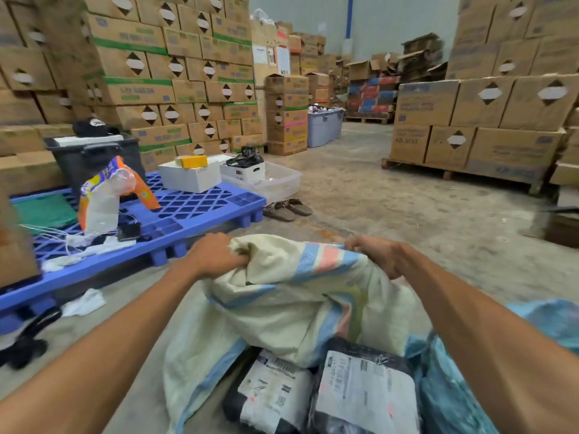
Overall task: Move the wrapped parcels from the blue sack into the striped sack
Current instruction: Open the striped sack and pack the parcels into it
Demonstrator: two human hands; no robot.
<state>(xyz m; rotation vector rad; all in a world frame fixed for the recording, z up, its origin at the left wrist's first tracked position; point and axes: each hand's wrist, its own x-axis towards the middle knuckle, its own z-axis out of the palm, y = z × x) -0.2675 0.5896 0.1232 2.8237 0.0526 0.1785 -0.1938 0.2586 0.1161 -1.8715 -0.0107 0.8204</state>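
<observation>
Nearest, between the two forearms, lie the left parcel (275, 393) and the right parcel (366, 396), side by side and touching, both in black wrap with white labels face up. The blue sack (454, 389) is crumpled against the right parcel's right side. The striped sack (297, 302), cream with blue and pink bands, drapes over the parcels' far ends; whether they sit inside either sack cannot be told.

Both parcels lie below and nearer than the fingers, clear of them. The left hand (219, 255) is clenched round a bunched fold of the striped sack's upper edge. The right hand (376, 258) is curled tight on the same edge further right. The cloth between the two hands is lifted off the floor.

Beyond the left hand a blue pallet (200, 211) carries a slumped orange bag (106, 195), a white box (188, 178) and a black bin (94, 158). A clear tub (279, 186) stands just past the pallet's corner, with sandals (288, 209) in front of it. Further back are a grey tote (324, 126) and tall stacks of cartons (482, 120) on both sides of a bare concrete aisle
</observation>
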